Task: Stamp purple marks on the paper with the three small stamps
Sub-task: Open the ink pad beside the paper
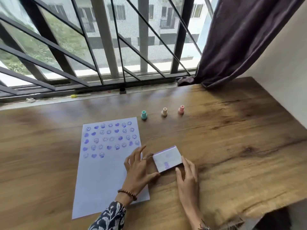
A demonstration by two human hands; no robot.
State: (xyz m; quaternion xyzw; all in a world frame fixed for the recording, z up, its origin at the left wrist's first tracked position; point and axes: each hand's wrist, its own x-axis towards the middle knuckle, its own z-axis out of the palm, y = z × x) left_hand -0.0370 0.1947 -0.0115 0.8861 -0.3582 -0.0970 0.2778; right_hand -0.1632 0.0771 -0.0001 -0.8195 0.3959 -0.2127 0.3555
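A white sheet of paper (103, 176) lies on the wooden table, its upper half covered with rows of purple smiley and heart marks. Three small stamps stand upright in a row beyond it: a teal stamp (143, 115), a cream stamp (164, 112) and a pink stamp (181, 109). A white ink pad box (167, 158) with purple smudges on its lid sits to the right of the paper. My left hand (139, 170) grips the box's left edge and my right hand (186, 176) holds its front right corner. The lid looks closed.
The wooden table (232, 138) ends at a window sill (49, 98) with black bars behind it. A dark purple curtain (240, 39) hangs at the back right and touches the table. A yellow-tipped object (75, 96) lies on the sill.
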